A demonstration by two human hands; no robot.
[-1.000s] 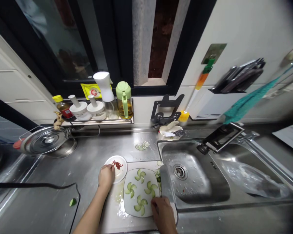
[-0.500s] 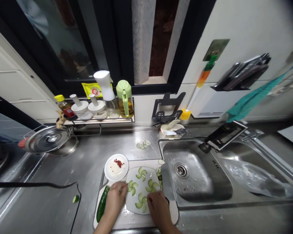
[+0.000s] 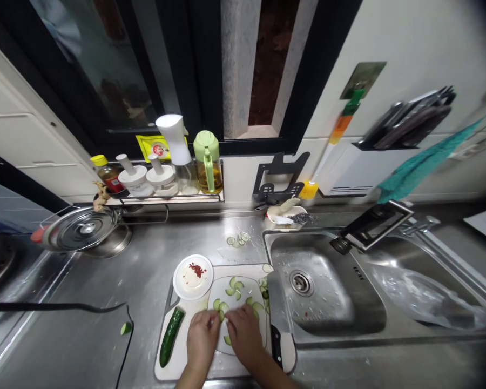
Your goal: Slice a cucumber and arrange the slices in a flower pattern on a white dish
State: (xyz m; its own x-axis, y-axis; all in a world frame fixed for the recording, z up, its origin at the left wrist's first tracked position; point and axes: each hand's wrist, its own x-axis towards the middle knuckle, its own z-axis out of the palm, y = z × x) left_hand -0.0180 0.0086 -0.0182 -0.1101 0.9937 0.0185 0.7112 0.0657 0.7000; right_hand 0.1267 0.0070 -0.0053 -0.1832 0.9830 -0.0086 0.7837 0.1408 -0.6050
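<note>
A white square plate [image 3: 247, 286] with cucumber slices [image 3: 235, 286] laid in pinwheel shapes sits on a white cutting board [image 3: 182, 356]. My left hand [image 3: 202, 337] and my right hand [image 3: 245, 335] meet over the near half of the plate, fingers curled and pinched together at a slice between them. What each pinch holds is too small to make out. A small round dish [image 3: 193, 277] with chopped red chili stands just beyond the left hand. A whole cucumber piece [image 3: 170, 336] lies on the board to the left.
A cleaver [image 3: 278, 313] lies along the board's right edge beside the steel sink [image 3: 328, 319]. Loose cucumber slices [image 3: 238, 239] lie on the counter behind. A pot with lid [image 3: 83, 233] stands at the left, and a condiment rack [image 3: 162, 178] under the window.
My left hand left the chili dish and came back to the plate, uncovering the cucumber piece. My right hand slid left from the plate's near right corner to meet it.
</note>
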